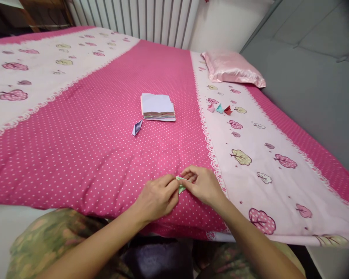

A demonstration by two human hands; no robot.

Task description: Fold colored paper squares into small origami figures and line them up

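Between my hands, just above the bed's near edge, is a small piece of folded light green paper (182, 188). My left hand (159, 193) is closed with its fingertips on the paper's left side. From the right, my right hand (203, 184) pinches the same paper between thumb and fingers. Much of the paper is hidden by the fingers, so its full shape cannot be made out. Farther forward lies a stack of square coloured paper (157, 104), a pale sheet on top. A folded lilac paper boat (137, 128) rests beside its near left corner.
On the white printed strip at right sit three small folded papers: pink (211, 107), turquoise (220, 108) and red (228, 110). Behind them is a pink satin pillow (234, 68). The pink dotted bedspread (90, 135) runs back to a white slatted headboard (139, 19); a grey wall (314, 69) borders the right.
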